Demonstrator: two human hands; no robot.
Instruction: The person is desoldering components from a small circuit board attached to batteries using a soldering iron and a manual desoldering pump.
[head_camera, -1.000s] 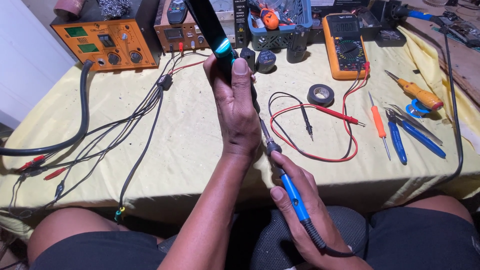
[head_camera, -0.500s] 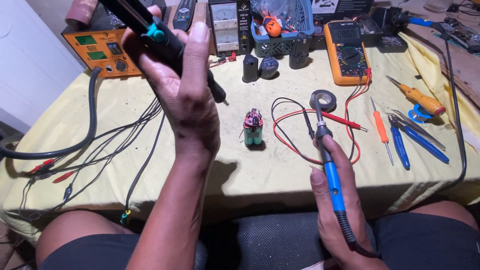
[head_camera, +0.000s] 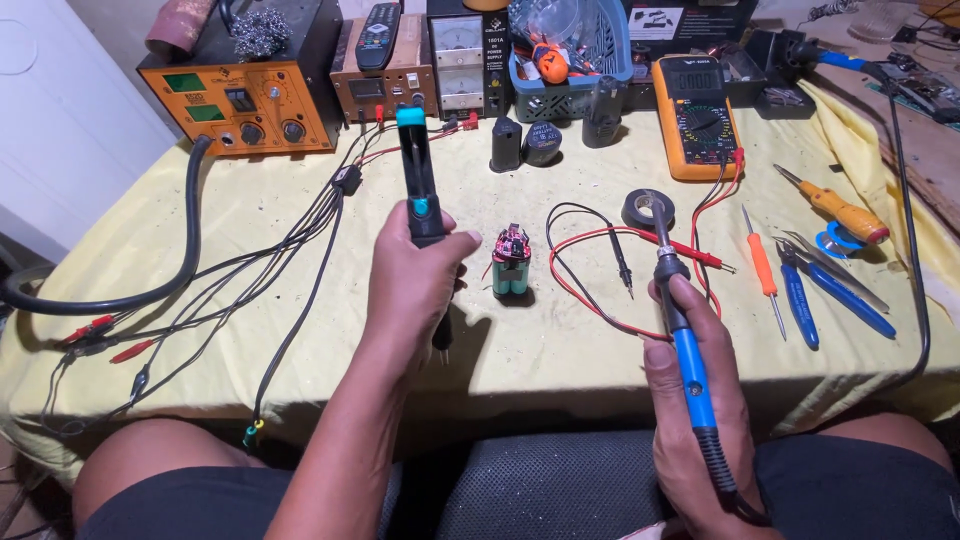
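Over yellow tablecloth (head_camera: 250, 230): left hand (head_camera: 415, 285) grips desoldering pump (head_camera: 420, 190), right hand (head_camera: 695, 400) grips soldering iron (head_camera: 685, 335)

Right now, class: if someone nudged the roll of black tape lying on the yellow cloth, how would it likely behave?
The roll of black tape lies flat on its side, so a nudge would probably slide it, not roll it. The yellow cloth may drag on it. Being a small open ring, it likely lifts easily and feels light.

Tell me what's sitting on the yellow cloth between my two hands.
In the head view, a small green battery pack with a circuit board on top stands between the left hand and right hand, touching neither.
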